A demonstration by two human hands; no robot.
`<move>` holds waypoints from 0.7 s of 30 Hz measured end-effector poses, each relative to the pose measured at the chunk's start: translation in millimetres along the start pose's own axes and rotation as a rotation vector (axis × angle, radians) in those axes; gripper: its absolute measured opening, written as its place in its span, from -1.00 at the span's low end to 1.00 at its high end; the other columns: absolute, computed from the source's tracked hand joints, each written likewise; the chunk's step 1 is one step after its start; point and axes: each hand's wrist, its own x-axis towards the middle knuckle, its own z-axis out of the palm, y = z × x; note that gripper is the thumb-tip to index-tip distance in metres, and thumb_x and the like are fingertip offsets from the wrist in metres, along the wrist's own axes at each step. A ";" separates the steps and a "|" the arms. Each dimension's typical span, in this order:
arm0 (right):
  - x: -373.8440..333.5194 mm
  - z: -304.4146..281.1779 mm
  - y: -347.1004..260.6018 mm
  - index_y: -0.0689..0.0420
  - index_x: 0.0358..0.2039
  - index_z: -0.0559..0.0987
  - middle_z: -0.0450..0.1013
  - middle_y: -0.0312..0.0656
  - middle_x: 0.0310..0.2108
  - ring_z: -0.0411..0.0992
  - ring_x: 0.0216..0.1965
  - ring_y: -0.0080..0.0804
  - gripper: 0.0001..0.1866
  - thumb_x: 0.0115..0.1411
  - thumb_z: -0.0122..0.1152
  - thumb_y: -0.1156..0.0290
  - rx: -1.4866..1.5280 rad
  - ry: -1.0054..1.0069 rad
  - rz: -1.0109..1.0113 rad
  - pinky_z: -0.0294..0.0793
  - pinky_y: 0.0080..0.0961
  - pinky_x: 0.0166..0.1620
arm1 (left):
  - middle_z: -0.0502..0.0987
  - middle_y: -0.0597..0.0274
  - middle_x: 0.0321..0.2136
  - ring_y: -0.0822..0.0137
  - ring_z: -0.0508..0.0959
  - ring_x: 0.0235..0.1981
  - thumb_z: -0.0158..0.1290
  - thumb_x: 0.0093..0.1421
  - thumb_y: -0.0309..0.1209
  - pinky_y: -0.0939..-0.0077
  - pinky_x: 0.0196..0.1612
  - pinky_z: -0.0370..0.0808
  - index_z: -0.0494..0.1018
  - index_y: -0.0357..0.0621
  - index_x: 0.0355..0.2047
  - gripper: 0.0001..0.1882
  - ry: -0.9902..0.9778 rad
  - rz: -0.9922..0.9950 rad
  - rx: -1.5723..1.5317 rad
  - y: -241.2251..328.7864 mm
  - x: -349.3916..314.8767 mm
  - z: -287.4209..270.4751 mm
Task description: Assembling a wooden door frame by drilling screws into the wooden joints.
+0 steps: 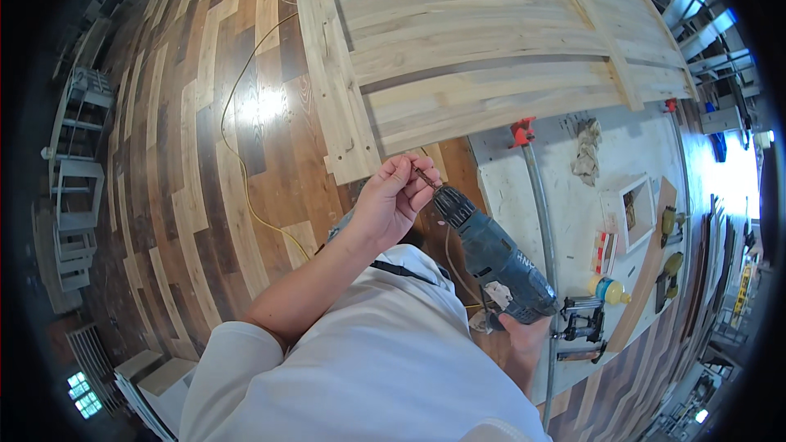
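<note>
A blue-green power drill (499, 266) is tilted in front of my body, its black chuck (453, 206) pointing up and left. Below its rear end, my right hand (526, 337) is closed on the drill, with most of the fingers hidden under the body. My left hand (397, 196) pinches the thin drill bit (427, 179) just beyond the chuck, thumb and fingers closed around it. Right beyond my left fingertips lies the corner of a large pale wooden panel (458, 12), whose end board (334, 82) has several small holes.
A white worktable (512, 176) on the right carries a pipe clamp (536, 196) with a red jaw, a crumpled cloth (586, 151), a white open box (629, 211), a yellow bottle (610, 289) and black clamps (581, 319). A yellow cord (233, 147) curves across the plank floor (184, 196).
</note>
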 end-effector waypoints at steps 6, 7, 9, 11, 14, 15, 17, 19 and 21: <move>60.3 44.2 -19.4 0.32 0.00 0.44 0.52 -0.07 -0.18 0.53 -0.20 -0.34 -0.37 -0.18 0.39 0.64 0.058 -0.036 0.115 0.54 -0.41 -0.14 | 0.55 0.19 -0.19 0.33 0.59 -0.17 -0.16 0.38 -0.29 0.59 -0.19 0.64 0.38 -0.18 -0.12 -0.76 0.196 -0.002 -0.132 24.3 55.7 -5.7; 73.4 50.7 -23.5 0.32 0.00 0.43 0.52 -0.07 -0.19 0.53 -0.22 -0.33 -0.37 -0.17 0.39 0.64 0.039 -0.049 0.134 0.55 -0.41 -0.17 | 0.55 0.17 -0.20 0.32 0.59 -0.18 -0.15 0.38 -0.30 0.59 -0.19 0.64 0.38 -0.19 -0.12 -0.76 0.209 0.002 -0.148 31.5 68.4 -6.9; 103.4 73.9 -39.0 0.33 -0.01 0.43 0.52 -0.07 -0.23 0.54 -0.26 -0.33 -0.39 -0.17 0.35 0.68 0.038 -0.043 0.157 0.55 -0.43 -0.20 | 0.55 0.15 -0.21 0.31 0.60 -0.18 -0.14 0.38 -0.31 0.58 -0.19 0.63 0.38 -0.20 -0.12 -0.77 0.227 0.010 -0.180 46.5 96.8 -9.7; 135.0 90.5 -52.6 0.33 -0.02 0.43 0.52 -0.09 -0.23 0.53 -0.25 -0.35 -0.40 -0.18 0.33 0.69 -0.096 -0.022 0.163 0.54 -0.44 -0.18 | 0.56 0.17 -0.22 0.32 0.60 -0.21 -0.18 0.39 -0.29 0.55 -0.20 0.63 0.38 -0.19 -0.14 -0.76 0.361 0.013 -0.151 60.2 125.6 -15.8; 181.7 115.2 -72.9 0.30 -0.02 0.45 0.53 -0.18 -0.24 0.47 -0.21 -0.48 -0.41 -0.18 0.29 0.68 -0.483 0.037 0.169 0.46 -0.51 -0.09 | 0.56 0.18 -0.24 0.34 0.61 -0.24 -0.23 0.41 -0.26 0.51 -0.22 0.63 0.37 -0.17 -0.16 -0.74 0.384 -0.031 -0.237 72.6 171.3 -42.7; 203.4 135.5 -88.9 0.28 -0.02 0.46 0.53 -0.21 -0.24 0.46 -0.20 -0.51 -0.42 -0.17 0.29 0.67 -0.598 0.000 0.195 0.44 -0.53 -0.08 | 0.57 0.18 -0.25 0.34 0.62 -0.27 -0.26 0.42 -0.23 0.51 -0.24 0.63 0.36 -0.15 -0.19 -0.72 0.239 -0.026 -0.313 76.9 184.9 -66.7; 236.5 181.6 -119.3 0.25 0.00 0.46 0.54 -0.22 -0.24 0.46 -0.19 -0.56 -0.43 -0.13 0.26 0.66 -0.717 -0.031 0.194 0.43 -0.56 -0.08 | 0.57 0.17 -0.25 0.33 0.62 -0.27 -0.26 0.42 -0.23 0.49 -0.25 0.63 0.36 -0.15 -0.18 -0.72 0.290 0.004 -0.408 84.1 211.8 -73.4; 268.2 202.9 -129.5 0.18 0.07 0.43 0.55 -0.19 -0.23 0.48 -0.20 -0.57 -0.36 -0.13 0.25 0.66 -0.932 -0.125 0.113 0.43 -0.57 -0.09 | 0.58 0.15 -0.26 0.28 0.61 -0.25 -0.27 0.42 -0.24 0.41 -0.21 0.63 0.35 -0.15 -0.18 -0.72 0.287 0.086 -0.562 89.9 231.5 -88.3; 295.1 224.8 -141.8 0.14 0.09 0.42 0.56 -0.18 -0.23 0.50 -0.20 -0.53 -0.33 -0.14 0.24 0.66 -0.993 -0.192 0.086 0.44 -0.56 -0.09 | 0.57 0.14 -0.26 0.26 0.61 -0.24 -0.28 0.42 -0.24 0.38 -0.17 0.61 0.35 -0.15 -0.18 -0.72 0.337 0.087 -0.638 95.9 243.6 -92.8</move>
